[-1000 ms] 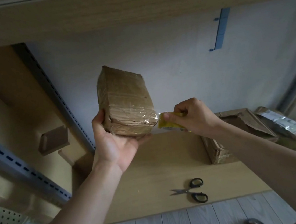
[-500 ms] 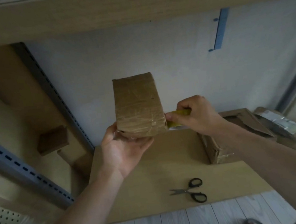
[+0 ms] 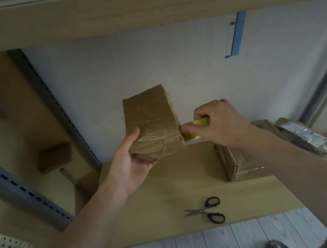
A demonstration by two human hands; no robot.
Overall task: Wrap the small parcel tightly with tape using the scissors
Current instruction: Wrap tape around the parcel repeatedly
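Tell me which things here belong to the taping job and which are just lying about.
Job: parcel, gripped by the left hand; tape roll, pinched in the right hand; scissors, lying untouched.
Lying about: cardboard box; plastic packet; small brown block.

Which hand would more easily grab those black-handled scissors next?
Probably the right hand: the black-handled scissors lie on the wooden board below it, though it grips the yellow tape roll. The left hand holds the brown cardboard parcel.
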